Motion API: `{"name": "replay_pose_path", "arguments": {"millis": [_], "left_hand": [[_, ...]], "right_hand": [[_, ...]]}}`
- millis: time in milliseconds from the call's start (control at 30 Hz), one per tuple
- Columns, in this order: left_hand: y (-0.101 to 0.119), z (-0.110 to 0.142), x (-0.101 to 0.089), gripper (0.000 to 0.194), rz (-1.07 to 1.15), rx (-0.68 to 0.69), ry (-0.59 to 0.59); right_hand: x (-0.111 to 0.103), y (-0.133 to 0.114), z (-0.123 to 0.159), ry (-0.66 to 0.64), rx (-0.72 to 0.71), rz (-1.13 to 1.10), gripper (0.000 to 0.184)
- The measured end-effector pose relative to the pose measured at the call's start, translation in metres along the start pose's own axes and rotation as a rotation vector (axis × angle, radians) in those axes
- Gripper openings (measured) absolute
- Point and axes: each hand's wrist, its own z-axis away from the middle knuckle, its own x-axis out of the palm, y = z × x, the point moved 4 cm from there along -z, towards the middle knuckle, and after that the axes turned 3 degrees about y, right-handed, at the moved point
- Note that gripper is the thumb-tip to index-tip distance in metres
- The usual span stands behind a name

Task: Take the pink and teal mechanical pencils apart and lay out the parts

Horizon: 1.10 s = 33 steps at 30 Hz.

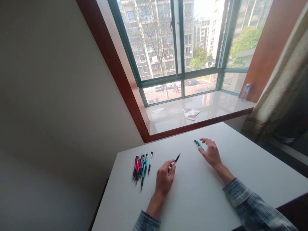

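My left hand [164, 179] is closed on a white and black pen [177, 158], held at a slant with its dark end pointing up and away over the white table. Farther right, my right hand [210, 154] has its thumb and fingers apart around a teal pen [200, 145], the thumb close to it. Whether the thumb touches that pen I cannot tell. To the left of my left hand lies a cluster of several pens, among them pink pens [138, 166], teal pens [143, 173] and a white pen [150, 162] at the cluster's right side.
The white table [192, 199] meets a wall on the left and a window sill at the back. On the sill lie a crumpled cloth [191, 114] and a paper [158, 110], and a clear bottle [245, 92] stands at its right end. A curtain [271, 86] hangs at right.
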Motion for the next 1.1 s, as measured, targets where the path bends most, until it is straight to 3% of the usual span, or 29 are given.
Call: {"name": "replay_pose_path", "arguments": {"millis": [167, 333, 1100], "left_hand": [[-0.001, 0.001, 0.000, 0.027, 0.010, -0.008, -0.003], [-0.001, 0.000, -0.001, 0.027, 0.012, -0.012, 0.002], [0.001, 0.001, 0.001, 0.029, 0.047, -0.015, -0.018]], "right_hand": [[0.028, 0.013, -0.004, -0.056, -0.013, 0.128, 0.055], [0.045, 0.019, -0.014, -0.133, 0.061, 0.223, 0.061], [0.050, 0.023, -0.024, -0.162, 0.080, 0.194, 0.045]]}}
